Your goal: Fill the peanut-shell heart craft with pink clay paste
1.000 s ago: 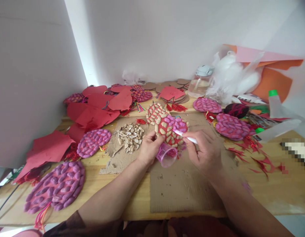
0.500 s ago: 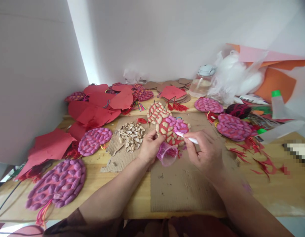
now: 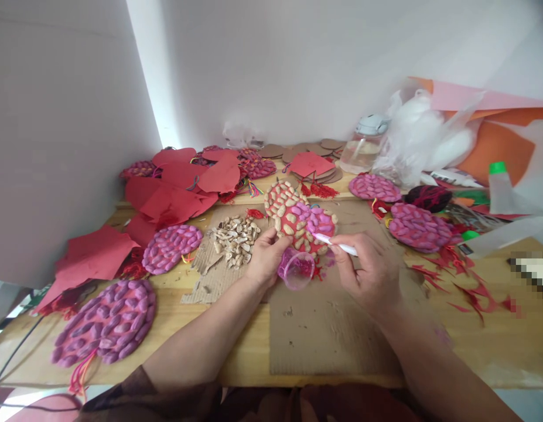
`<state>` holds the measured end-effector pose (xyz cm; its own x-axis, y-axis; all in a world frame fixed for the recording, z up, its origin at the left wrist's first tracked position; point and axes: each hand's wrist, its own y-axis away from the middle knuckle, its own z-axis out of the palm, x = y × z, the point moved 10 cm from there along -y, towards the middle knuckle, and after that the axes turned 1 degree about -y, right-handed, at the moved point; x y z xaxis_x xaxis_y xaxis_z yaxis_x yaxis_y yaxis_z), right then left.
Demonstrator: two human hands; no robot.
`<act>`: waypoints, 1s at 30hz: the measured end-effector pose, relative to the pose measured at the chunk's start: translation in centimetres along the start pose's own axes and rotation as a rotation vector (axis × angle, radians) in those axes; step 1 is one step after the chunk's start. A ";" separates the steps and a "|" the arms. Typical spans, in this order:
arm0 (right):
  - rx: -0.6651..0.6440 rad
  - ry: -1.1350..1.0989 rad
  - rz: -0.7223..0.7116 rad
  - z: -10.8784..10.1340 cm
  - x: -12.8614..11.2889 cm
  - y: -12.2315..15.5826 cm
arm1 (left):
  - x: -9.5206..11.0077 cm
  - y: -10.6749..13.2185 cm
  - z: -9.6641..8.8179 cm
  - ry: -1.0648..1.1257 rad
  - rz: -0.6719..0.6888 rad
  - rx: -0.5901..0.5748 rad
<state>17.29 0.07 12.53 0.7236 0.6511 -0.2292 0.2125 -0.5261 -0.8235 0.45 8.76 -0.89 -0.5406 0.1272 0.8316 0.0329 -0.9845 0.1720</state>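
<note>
My left hand (image 3: 266,258) is closed around a small clear plastic cup (image 3: 296,270) stained with pink paint, tilted toward me. My right hand (image 3: 368,271) pinches a white brush (image 3: 335,243), its tip resting on a red gourd-shaped board (image 3: 300,218) covered with peanut shells. The upper lobe's shells are bare tan. Part of the lower lobe is painted pink. Both hands hover over a sheet of brown cardboard (image 3: 328,328) on the wooden table (image 3: 495,340).
A heap of loose peanut shells (image 3: 234,237) lies left of my left hand. Finished pink-painted boards (image 3: 106,322) (image 3: 171,247) (image 3: 417,226) (image 3: 374,187) lie around. Red paper sheets (image 3: 174,196) pile at the back left. A glass jar (image 3: 362,151), white plastic bag (image 3: 423,140) and green-capped bottle (image 3: 498,186) stand at the back right.
My view has shifted slightly. Both hands stay in place with the cup and brush; the brush tip has moved little on the board.
</note>
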 end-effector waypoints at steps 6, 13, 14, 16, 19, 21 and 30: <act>-0.020 -0.009 0.003 0.3 0.1 0.0 | -0.3 0.2 0.0 -0.032 0.001 -0.008; 0.000 0.027 0.003 0.0 0.0 -0.1 | -0.2 -0.1 -0.5 -0.063 0.023 0.003; 0.003 0.016 0.005 0.0 0.0 -0.1 | -0.3 0.0 -0.4 -0.080 0.022 -0.006; 0.008 0.002 0.004 0.0 0.0 -0.1 | -0.4 0.2 -0.2 -0.126 0.022 -0.026; 0.026 0.019 -0.010 -0.1 -0.1 -0.1 | -0.8 0.4 0.0 -0.168 0.012 -0.045; 0.031 0.044 -0.017 -0.1 -0.1 -0.2 | -1.0 0.5 0.1 -0.163 -0.001 -0.048; 0.021 0.015 0.004 -0.3 -0.1 -0.2 | -0.6 0.3 0.2 -0.073 -0.013 -0.040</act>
<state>17.34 -0.06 12.83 0.7342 0.6406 -0.2250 0.1960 -0.5172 -0.8331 0.98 8.40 -1.23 -0.4781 0.1474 0.8658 -0.0081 -0.9865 0.1634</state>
